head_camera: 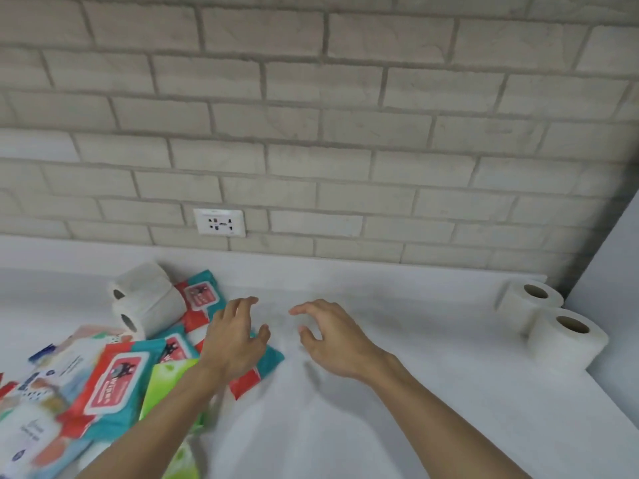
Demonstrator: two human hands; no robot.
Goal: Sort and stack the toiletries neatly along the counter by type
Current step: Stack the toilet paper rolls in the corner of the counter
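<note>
Hovering over the middle of the worktop, both hands hold nothing; the left hand is spread with relaxed fingers above a teal-and-red wipes pack at the right fringe of the heap, though whether it touches the pack cannot be told; the right hand hangs just beside it, released, fingers loosely curved over the worktop.

The toiletries lie mostly unsorted toward the worktop's left edge; a jumble of wipes packs overlaps and tilts there, with a green pack partly under the left forearm; two toilet rolls lie on their sides at the heap's far side, near the back edge.

Two upright rolls stand touching each other at the far right corner; this looks like the start of a group by type, which would explain why they stand well apart from the heap.

On the brick wall a socket sits above the back edge. The fallen rolls seem to rest partly on packs; pulling those packs out may set them rolling.
</note>
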